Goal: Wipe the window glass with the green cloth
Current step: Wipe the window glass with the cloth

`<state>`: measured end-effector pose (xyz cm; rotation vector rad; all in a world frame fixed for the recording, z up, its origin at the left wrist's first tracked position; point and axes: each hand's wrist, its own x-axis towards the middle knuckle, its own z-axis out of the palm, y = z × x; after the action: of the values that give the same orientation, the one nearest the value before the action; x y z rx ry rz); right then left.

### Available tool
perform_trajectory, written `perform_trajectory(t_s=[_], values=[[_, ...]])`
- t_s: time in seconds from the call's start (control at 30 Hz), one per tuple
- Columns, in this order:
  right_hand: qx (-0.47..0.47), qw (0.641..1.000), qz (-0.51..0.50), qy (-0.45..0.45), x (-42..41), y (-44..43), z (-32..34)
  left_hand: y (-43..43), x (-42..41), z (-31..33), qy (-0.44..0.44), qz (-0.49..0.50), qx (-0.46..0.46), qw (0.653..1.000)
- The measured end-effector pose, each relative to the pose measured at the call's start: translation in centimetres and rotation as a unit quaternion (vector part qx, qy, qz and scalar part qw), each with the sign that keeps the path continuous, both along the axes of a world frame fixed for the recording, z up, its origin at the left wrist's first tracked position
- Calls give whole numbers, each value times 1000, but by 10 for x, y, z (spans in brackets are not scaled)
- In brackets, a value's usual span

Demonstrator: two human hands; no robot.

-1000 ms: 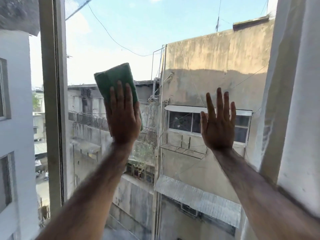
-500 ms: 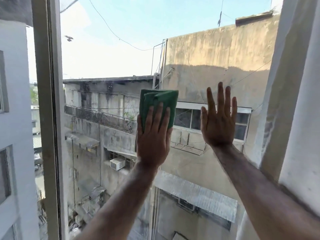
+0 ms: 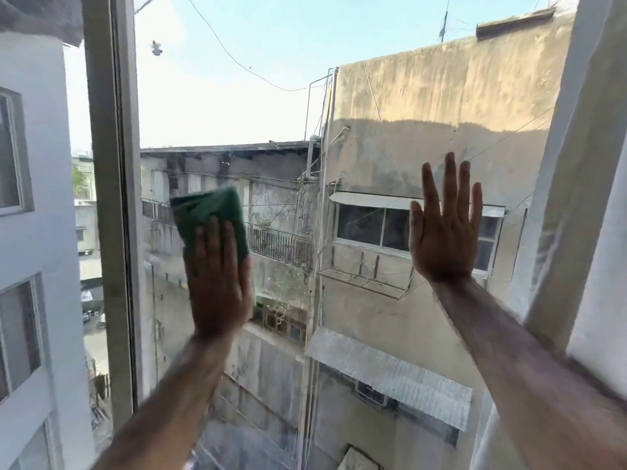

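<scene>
Green cloth (image 3: 208,212) soft, light, folded; pinned flat on window glass (image 3: 237,113) near left frame edge. Left hand (image 3: 219,279) flat on it, fingers straight. Right hand (image 3: 444,239) splayed on pane, holds nothing. Glass brittle: judge even palm pressure best.

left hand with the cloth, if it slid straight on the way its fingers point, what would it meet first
The left hand points up the glass, about parallel to the frame. Likely nothing: only bare pane shows above the cloth to the picture's top. Tilt is blurred.
</scene>
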<state>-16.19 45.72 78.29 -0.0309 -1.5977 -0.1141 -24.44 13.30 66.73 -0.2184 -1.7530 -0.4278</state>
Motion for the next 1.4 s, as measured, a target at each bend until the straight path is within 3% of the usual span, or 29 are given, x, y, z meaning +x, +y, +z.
perform_trajectory(t_s=[0.1, 0.17, 0.27, 0.37, 0.53, 0.63, 0.73, 0.83, 0.9, 0.97, 1.03, 1.17, 1.3, 1.4], values=[[-3, 1000, -3, -1, 1, 0, -1, 1, -4, 83, -11, 2, 168, 986], [-2, 1000, -5, 2, 1, 0, -1, 39, 4, 123, 11, -1, 187, 982], [2, 1000, -8, 1, 1, 6, -2, 123, 30, 115, 86, -36, 36, 995], [14, 1000, -2, 20, 2, 9, -5, 165, 61, 38, 61, -125, -133, 981], [7, 1000, 6, 12, -2, 1, 3, 89, 37, -49, 30, -112, -188, 975], [2, 1000, 2, 1, 0, 1, -1, 32, 17, -29, 31, -75, -131, 988], [-3, 1000, 4, -8, 2, 0, -2, 9, -4, 51, 36, -8, 33, 999], [-7, 1000, -1, -8, 0, -2, -1, 33, 0, 137, 36, -10, 191, 981], [-5, 1000, -3, -10, 0, -2, 1, 78, 15, 164, 65, -30, 126, 989], [-3, 1000, -8, -15, 1, -1, 2, 135, 36, 151, 107, -62, -43, 991], [1, 1000, -13, -17, 2, 0, 2, 170, 56, 112, 89, -103, -186, 973], [0, 1000, 3, -16, 6, 0, -1, 127, 44, 43, 82, -90, -255, 959], [-7, 1000, -1, -21, 7, -2, -1, 22, 15, 29, 87, -69, -190, 976], [-9, 1000, 5, -21, 6, -5, -2, -17, -10, 76, 83, -39, -37, 995]])
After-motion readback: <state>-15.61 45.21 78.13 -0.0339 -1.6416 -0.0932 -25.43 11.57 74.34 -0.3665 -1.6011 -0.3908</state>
